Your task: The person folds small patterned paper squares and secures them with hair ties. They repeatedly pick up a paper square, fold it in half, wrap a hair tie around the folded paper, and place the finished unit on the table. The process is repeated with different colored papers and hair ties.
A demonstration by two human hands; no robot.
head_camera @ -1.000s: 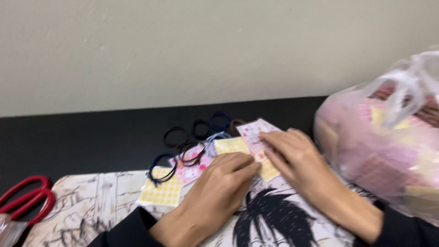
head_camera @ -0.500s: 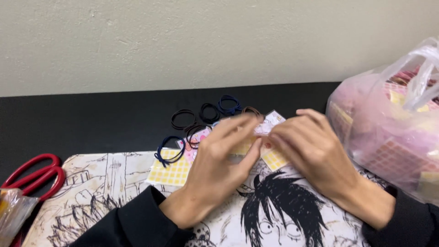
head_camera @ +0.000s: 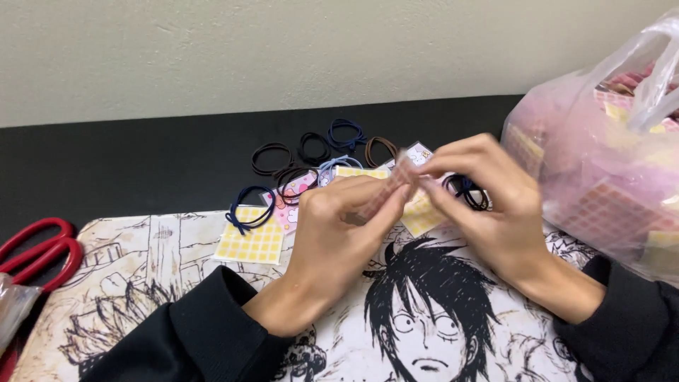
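My left hand (head_camera: 332,230) and my right hand (head_camera: 488,205) are raised together over a black-and-white cartoon desk mat (head_camera: 141,283). Both pinch a small pink checked card (head_camera: 392,185) between their fingertips; it is blurred. Behind the hands lie several yellow and pink checked cards, one yellow card (head_camera: 252,240) bearing a dark blue hair tie (head_camera: 247,207). More hair ties (head_camera: 311,148) in black, brown and blue lie on the black table (head_camera: 141,163) beyond. A dark hair tie (head_camera: 468,191) shows just behind my right hand.
A translucent pink plastic bag (head_camera: 601,155) full of checked cards stands at the right. Red-handled scissors (head_camera: 35,247) lie at the left edge, beside a clear wrapper (head_camera: 10,308). A pale wall (head_camera: 283,49) rises right behind the table.
Both hands have lifted off the cards on the mat and come together, holding a small pink card up between the fingertips. The view has tilted slightly.
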